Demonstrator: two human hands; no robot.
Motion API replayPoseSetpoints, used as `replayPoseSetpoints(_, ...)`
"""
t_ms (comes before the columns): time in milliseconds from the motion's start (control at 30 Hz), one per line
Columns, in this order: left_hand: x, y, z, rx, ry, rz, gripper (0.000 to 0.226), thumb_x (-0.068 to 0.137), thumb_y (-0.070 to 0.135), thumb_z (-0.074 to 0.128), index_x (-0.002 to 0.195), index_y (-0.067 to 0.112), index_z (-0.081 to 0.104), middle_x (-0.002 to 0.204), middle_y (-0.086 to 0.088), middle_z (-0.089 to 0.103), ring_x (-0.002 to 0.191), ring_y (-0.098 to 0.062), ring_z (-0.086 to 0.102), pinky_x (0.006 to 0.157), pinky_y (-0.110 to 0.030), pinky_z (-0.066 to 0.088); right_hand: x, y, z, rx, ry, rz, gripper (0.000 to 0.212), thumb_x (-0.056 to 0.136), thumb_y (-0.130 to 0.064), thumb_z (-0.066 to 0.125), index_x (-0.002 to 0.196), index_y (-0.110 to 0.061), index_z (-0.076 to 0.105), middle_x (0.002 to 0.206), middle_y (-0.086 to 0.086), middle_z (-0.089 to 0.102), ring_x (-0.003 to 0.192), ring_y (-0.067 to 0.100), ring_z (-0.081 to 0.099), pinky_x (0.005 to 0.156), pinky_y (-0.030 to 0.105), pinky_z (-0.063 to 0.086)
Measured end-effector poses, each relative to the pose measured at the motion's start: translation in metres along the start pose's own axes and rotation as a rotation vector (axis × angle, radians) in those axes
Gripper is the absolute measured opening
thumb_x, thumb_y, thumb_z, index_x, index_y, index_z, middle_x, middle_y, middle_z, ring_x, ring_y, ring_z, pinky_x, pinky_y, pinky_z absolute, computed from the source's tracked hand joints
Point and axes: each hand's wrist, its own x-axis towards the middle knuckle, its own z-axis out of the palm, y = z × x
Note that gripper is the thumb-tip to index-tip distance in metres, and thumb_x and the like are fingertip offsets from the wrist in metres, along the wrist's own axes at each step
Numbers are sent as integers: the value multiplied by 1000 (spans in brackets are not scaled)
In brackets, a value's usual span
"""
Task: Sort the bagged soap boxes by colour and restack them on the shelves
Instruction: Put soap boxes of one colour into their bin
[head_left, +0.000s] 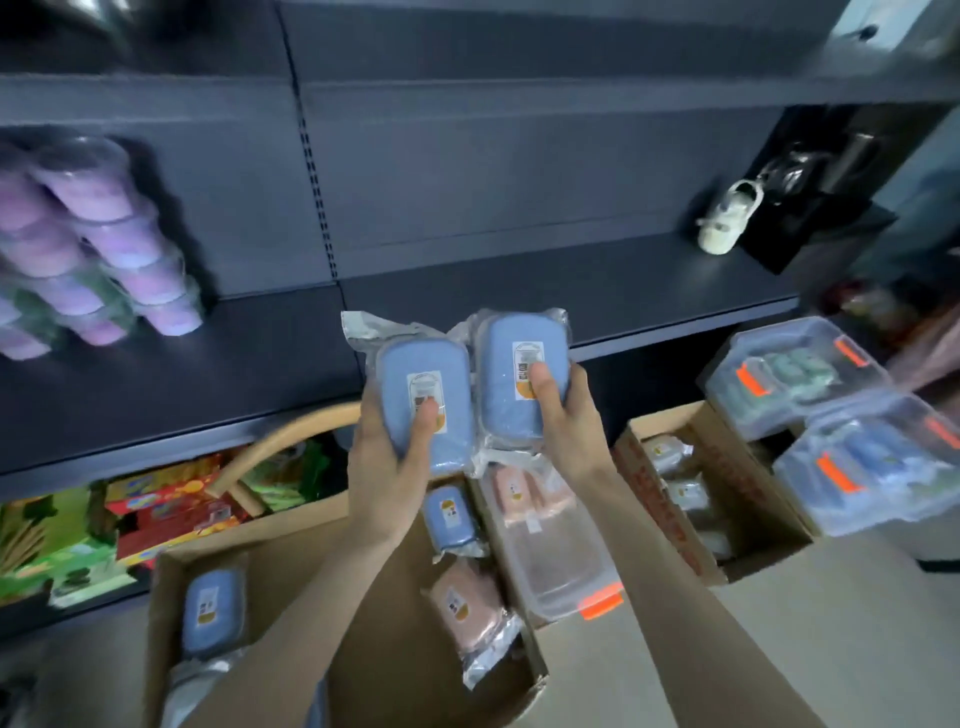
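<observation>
My left hand (387, 462) grips a blue bagged soap box (415, 379), thumb on its label. My right hand (563, 421) grips a second blue bagged soap box (511, 374) beside it. Both boxes are held upright just in front of the dark shelf (597, 296). Below, in an open cardboard box (171, 597), lie another blue soap box (213, 610), a smaller-looking blue one (451, 517) and a pink one (465, 605). A further pink soap box (524, 493) lies on a clear lidded container.
Purple tubs (98, 244) are stacked at the shelf's left end. A white shoe-shaped item (724, 223) stands at its right end. Clear containers with orange clips (810, 389) sit at right. A second cardboard box (701, 493) holds more bagged items. Colourful packs fill the lower shelf.
</observation>
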Motion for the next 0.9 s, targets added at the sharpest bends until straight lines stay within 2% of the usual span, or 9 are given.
replayPoseSetpoints(67, -11, 25, 23, -31, -1, 41, 51, 86, 59, 50, 130, 35, 43, 106, 25, 62, 97, 5, 62, 73, -9, 48, -6, -13, -36, 25, 17, -29, 32, 95, -46, 53, 118, -25, 46, 89, -18, 64, 75, -11, 64, 59, 9, 48)
replayPoseSetpoints(100, -18, 37, 36, -45, 7, 54, 50, 85, 61, 50, 128, 37, 43, 105, 24, 63, 96, 4, 62, 72, -10, 48, -9, -18, -55, 28, 28, -45, 34, 94, -45, 54, 120, -25, 45, 92, -16, 64, 76, -10, 64, 59, 10, 49)
replayPoseSetpoints(300, -46, 108, 121, 7, 24, 150, 58, 87, 65, 44, 135, 31, 41, 116, 4, 59, 106, -14, 58, 92, -39, 49, -15, -54, -192, -11, 85, -190, 46, 88, -48, 62, 124, -24, 44, 100, -17, 64, 84, -8, 64, 71, 14, 52)
replayPoseSetpoints(400, -48, 149, 168, 45, 23, 219, 63, 88, 63, 39, 141, 30, 36, 118, 0, 56, 103, -15, 55, 89, -34, 45, -10, -78, -252, -8, 93, -253, 53, 85, -49, 64, 125, -25, 40, 107, -17, 62, 90, -7, 64, 72, 15, 52)
replayPoseSetpoints(467, -42, 180, 198, 64, 16, 262, 60, 92, 60, 39, 144, 32, 31, 122, 1, 53, 101, -14, 52, 85, -29, 39, 0, -98, -288, 3, 106, -281, 48, 84, -47, 66, 122, -30, 42, 111, -13, 63, 94, -1, 65, 75, 19, 54)
replayPoseSetpoints(567, -20, 227, 241, 29, 1, 294, 58, 95, 53, 39, 147, 32, 26, 130, 0, 49, 111, -21, 53, 92, -36, 43, 26, -129, -334, 33, 110, -355, 33, 87, -40, 67, 110, -41, 44, 107, -17, 64, 91, -2, 66, 70, 15, 52)
replayPoseSetpoints(633, -3, 253, 269, 12, -9, 330, 56, 95, 52, 38, 147, 33, 25, 130, 2, 49, 113, -22, 52, 97, -41, 43, 45, -145, -361, 46, 124, -405, 32, 89, -37, 66, 111, -37, 44, 106, -18, 63, 88, -7, 65, 67, 9, 48)
replayPoseSetpoints(700, 12, 273, 296, -7, -18, 372, 56, 96, 53, 37, 146, 34, 25, 130, 3, 48, 111, -21, 53, 94, -40, 44, 65, -154, -383, 57, 139, -450, 34, 89, -36, 65, 114, -35, 42, 108, -17, 62, 88, -9, 64, 67, 7, 47)
replayPoseSetpoints(900, 49, 297, 381, -117, -85, 377, 52, 95, 51, 40, 143, 32, 30, 131, 1, 51, 114, -18, 53, 97, -43, 46, 123, -147, -435, 57, 136, -494, 29, 91, -36, 63, 110, -43, 42, 110, -17, 62, 92, -9, 63, 68, 7, 47)
